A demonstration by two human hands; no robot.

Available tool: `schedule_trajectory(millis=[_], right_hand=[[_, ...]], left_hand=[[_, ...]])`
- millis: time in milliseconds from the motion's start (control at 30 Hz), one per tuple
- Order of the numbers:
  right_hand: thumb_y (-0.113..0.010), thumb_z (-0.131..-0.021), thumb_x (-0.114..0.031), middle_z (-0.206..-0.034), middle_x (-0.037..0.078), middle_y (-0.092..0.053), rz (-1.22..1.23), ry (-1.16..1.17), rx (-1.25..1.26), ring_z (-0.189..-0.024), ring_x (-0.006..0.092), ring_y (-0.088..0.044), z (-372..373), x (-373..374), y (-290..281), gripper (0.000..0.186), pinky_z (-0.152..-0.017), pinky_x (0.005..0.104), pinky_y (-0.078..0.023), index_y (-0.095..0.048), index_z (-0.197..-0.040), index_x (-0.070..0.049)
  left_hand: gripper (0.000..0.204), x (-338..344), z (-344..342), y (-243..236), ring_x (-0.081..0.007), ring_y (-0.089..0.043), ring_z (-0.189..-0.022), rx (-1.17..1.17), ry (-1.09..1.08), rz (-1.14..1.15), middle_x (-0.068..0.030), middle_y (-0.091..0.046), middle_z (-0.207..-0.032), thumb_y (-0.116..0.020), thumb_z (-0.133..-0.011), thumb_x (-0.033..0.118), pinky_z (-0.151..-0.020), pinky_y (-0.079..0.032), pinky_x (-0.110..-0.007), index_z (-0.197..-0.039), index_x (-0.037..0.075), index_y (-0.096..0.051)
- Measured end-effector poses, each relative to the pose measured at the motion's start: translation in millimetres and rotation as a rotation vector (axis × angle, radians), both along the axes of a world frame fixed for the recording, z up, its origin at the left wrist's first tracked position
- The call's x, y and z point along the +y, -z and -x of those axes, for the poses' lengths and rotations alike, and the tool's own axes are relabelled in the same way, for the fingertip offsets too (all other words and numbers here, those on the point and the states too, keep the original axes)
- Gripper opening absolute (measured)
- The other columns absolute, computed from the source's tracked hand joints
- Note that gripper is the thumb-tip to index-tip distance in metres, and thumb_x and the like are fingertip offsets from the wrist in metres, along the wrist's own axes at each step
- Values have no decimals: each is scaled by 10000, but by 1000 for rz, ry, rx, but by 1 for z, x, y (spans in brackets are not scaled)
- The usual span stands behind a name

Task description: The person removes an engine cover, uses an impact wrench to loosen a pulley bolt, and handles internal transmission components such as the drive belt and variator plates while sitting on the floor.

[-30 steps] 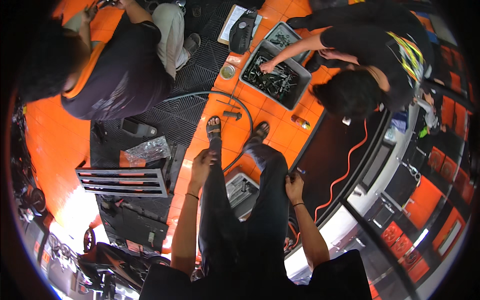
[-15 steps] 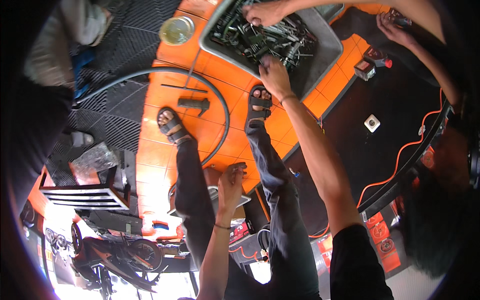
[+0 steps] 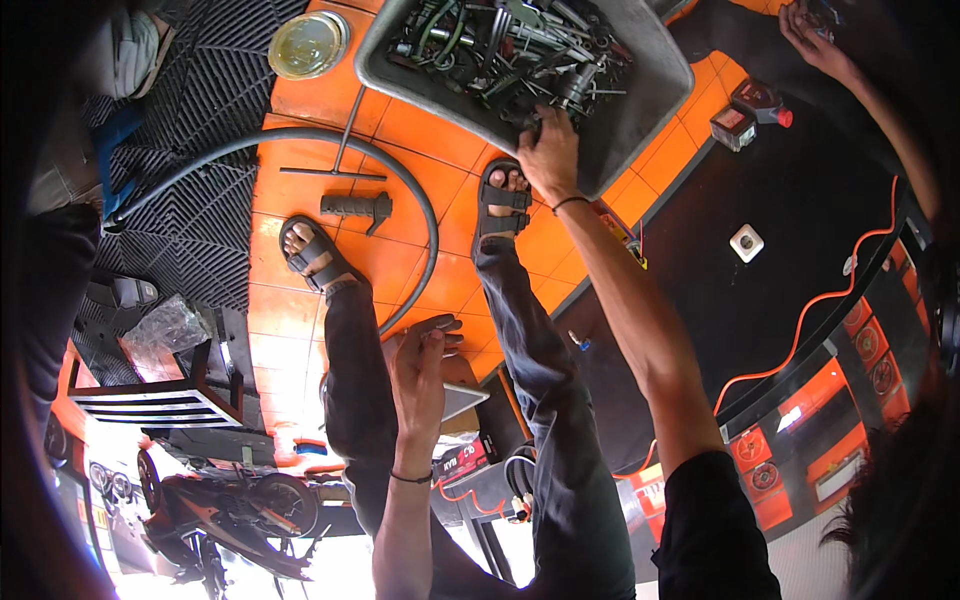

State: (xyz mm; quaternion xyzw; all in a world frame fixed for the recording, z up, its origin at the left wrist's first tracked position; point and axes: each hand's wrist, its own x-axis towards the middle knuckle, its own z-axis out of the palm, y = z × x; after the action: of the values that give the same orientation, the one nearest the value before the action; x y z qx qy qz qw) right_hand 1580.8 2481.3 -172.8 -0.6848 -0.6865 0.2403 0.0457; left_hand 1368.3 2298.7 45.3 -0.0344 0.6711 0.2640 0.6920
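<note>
A grey plastic tub (image 3: 650, 125) full of metal hand tools (image 3: 530, 50) stands at the top middle. My right hand (image 3: 550, 155) is at its near rim, fingers curled down over the closest tools; what they hold, if anything, is hidden. Above my legs, my left hand (image 3: 418, 370) is raised with thumb and fingers closed around a small dark piece that I cannot make out. On the orange tiles between my feet and the hose lie a dark handlebar grip (image 3: 358, 208) and a T-handle wrench (image 3: 333, 170).
A grey hose (image 3: 428, 215) curves over the tiles (image 3: 285, 265). A round container of yellowish liquid (image 3: 308, 46) stands left of the tub. Bottles (image 3: 757, 102) stand at right, below another person's hand (image 3: 812, 42). A motorcycle (image 3: 225, 515) is at lower left.
The other person's hand that reached into the tub has gone from view. My right hand stays by the near rim, its fingers more curled. My left hand has shifted slightly left.
</note>
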Motion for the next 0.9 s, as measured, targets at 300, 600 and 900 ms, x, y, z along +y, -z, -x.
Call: schedule_trajectory(millis=[300,600,900], right_hand=[[-572,-866,-165,-1165,183,-644,-149,-259,-349,-1049,428,-598,-52,154,59,327,-915,543,-470,-637,-1166,-52],[-608,-921,-363,-1151,244,-659,371,-525,-493,-1067,420,-626,-73,218,98,395,-916,501,-502,-644,-1118,-21],[-703,-916,-147,-989,104,-681,320,158,357,-914,164,-655,-57,132,-6,295,-820,300,-499,-644,-1166,-2]], left_hand=[[337,18,7,-15,-190,-687,-928,-17,112,10,-137,-726,-992,-531,-1031,277,-850,-507,-321,-1123,-28,-643],[306,6,-3,-11,-172,-678,-922,-19,95,27,-148,-728,-1015,-570,-1009,243,-839,-503,-304,-1130,-33,-624],[340,10,-12,-4,-167,-672,-922,-45,57,-28,-119,-706,-1007,-538,-1025,266,-860,-512,-301,-1161,-27,-646]])
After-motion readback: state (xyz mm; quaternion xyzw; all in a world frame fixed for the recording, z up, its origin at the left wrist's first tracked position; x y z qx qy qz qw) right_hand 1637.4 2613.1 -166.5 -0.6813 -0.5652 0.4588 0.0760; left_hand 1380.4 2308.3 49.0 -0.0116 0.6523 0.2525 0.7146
